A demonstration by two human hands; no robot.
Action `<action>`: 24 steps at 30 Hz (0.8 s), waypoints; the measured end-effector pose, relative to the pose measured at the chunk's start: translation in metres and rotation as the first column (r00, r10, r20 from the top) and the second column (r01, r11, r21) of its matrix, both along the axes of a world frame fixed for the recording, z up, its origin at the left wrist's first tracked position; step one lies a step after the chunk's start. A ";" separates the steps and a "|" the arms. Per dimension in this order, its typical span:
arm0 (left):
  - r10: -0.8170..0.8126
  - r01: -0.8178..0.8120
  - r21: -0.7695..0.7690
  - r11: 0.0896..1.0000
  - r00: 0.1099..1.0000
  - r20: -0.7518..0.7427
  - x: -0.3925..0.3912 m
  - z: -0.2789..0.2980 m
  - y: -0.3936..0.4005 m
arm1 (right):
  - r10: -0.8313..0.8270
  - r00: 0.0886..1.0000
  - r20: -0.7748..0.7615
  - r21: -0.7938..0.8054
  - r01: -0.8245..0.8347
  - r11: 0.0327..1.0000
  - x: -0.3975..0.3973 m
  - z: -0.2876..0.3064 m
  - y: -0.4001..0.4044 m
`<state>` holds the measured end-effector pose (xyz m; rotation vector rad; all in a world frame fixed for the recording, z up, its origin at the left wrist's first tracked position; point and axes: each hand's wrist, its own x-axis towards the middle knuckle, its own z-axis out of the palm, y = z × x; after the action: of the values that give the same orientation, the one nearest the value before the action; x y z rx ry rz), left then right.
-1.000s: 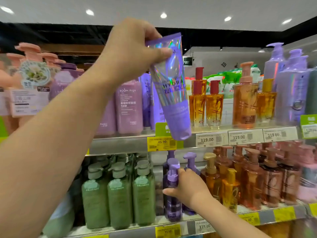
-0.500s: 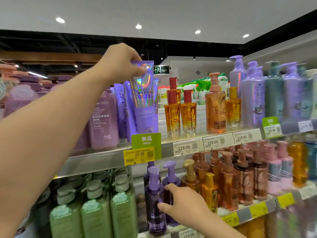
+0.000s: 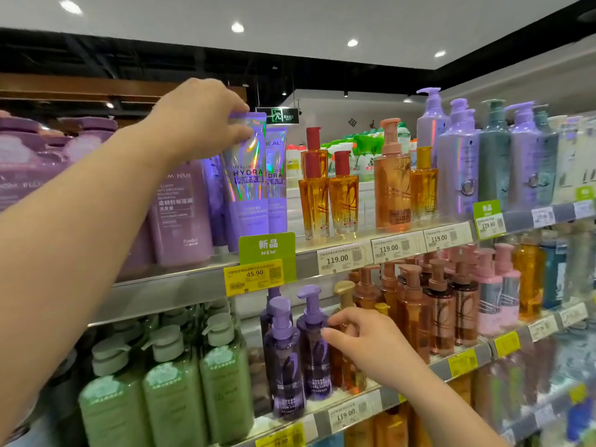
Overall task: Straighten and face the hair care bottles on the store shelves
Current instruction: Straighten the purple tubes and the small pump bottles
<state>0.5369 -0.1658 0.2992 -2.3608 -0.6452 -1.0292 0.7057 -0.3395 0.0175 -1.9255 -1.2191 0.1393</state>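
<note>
Left hand: the left hand [image 3: 200, 117] reaches up to the upper shelf, fingers and thumb pinching the flat crimped top of a holographic purple squeeze tube [image 3: 246, 179] marked "HYDRA".
Held tube: it stands cap-down on the upper metal shelf [image 3: 180, 285], label to the front, leaning slightly to the left at the top.
Neighbouring tube: a second matching purple tube [image 3: 276, 179] stands just beside it on the right, touching or nearly so, partly hidden behind it.
Left of the tubes: a mauve plastic shampoo bottle with white lettering [image 3: 180, 214] stands near the shelf edge.
Right of the tubes: two amber glass oil bottles with red caps [image 3: 329, 195] and a taller orange pump bottle [image 3: 392, 185] stand in a row.
Right hand: the right hand [image 3: 371, 343] is at the lower shelf, fingers loosely curled, fingertips against the side of a dark purple pump bottle [image 3: 314, 346]; whether they grip it cannot be told.
Lower shelf: another dark purple pump bottle [image 3: 283, 359] stands just left of that one; green pump bottles [image 3: 171, 382] fill the left side.
Price tags: a yellow tag reading 45.90 [image 3: 254, 276] hangs below a green "NEW" sign [image 3: 267, 248].
</note>
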 end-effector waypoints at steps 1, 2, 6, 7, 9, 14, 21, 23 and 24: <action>0.041 -0.042 0.052 0.998 0.999 0.007 -0.001 -0.003 0.000 | -0.001 0.999 -0.047 0.018 0.001 1.000 0.000 -0.001 -0.002; 0.079 -0.080 0.110 0.991 0.997 0.013 -0.001 -0.006 -0.001 | -0.004 0.997 -0.079 0.034 0.007 0.999 0.000 -0.001 -0.004; 0.124 -0.124 0.262 0.957 0.992 0.018 -0.003 -0.015 -0.005 | -0.034 0.982 -0.186 0.104 0.054 0.993 -0.001 -0.001 -0.015; 0.113 -0.113 0.279 0.954 0.993 0.016 -0.005 -0.017 -0.005 | -0.041 0.980 -0.196 0.113 0.064 0.992 -0.001 -0.004 -0.018; 0.081 -0.082 0.309 0.948 0.997 0.016 -0.008 -0.024 -0.001 | -0.057 0.976 -0.209 0.114 0.082 0.990 0.000 -0.014 -0.024; -0.084 0.055 0.347 0.936 0.994 0.069 -0.012 -0.051 0.005 | -0.102 0.948 -0.301 0.084 0.133 0.987 0.008 -0.045 -0.036; -0.337 0.305 0.402 0.864 0.941 0.011 0.003 -0.124 -0.058 | -0.265 0.898 -0.351 0.143 0.332 0.933 0.053 -0.070 -0.038; -0.380 0.375 0.372 0.849 0.923 -0.062 0.016 -0.156 -0.084 | -0.311 0.885 -0.347 0.165 0.384 0.909 0.065 -0.076 -0.035; -0.386 0.400 0.351 0.847 0.916 -0.112 0.025 -0.170 -0.094 | -0.318 0.886 -0.337 0.156 0.385 0.910 0.073 -0.080 -0.032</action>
<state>0.5618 -0.2601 0.1287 -2.2066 0.0641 -1.1525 0.7786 -0.3713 -0.0621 -1.8164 -0.6358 0.0994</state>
